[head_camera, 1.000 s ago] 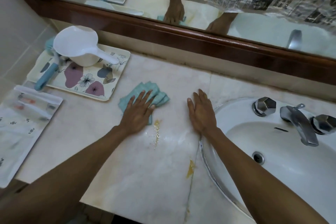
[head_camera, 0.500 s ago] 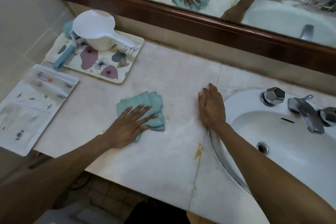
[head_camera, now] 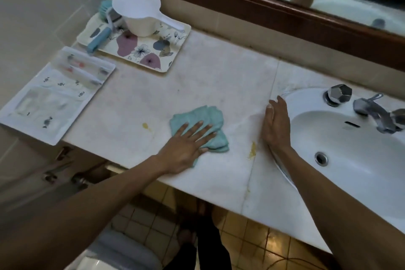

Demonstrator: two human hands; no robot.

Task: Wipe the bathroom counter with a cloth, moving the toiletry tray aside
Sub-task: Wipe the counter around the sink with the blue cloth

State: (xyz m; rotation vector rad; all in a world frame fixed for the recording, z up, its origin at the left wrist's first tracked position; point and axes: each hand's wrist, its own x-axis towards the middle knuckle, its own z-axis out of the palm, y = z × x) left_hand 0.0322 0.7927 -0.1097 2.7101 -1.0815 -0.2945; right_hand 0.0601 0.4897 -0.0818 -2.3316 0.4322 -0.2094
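Cloth [head_camera: 202, 126], folded, teal, lies on the counter [head_camera: 210, 76] left of the sink [head_camera: 350, 151], near the front edge. Left hand [head_camera: 186, 149] lies flat on it, fingers spread wide, gripping nothing. Right hand [head_camera: 276, 123] rests flat against the sink rim, fingers together, bracing. Tray [head_camera: 140, 48] sits far left of the sink, by the back wall. Yellow spots [head_camera: 252, 152] remain beside the sink; a good stroke likely needs firm palm pressure across each.
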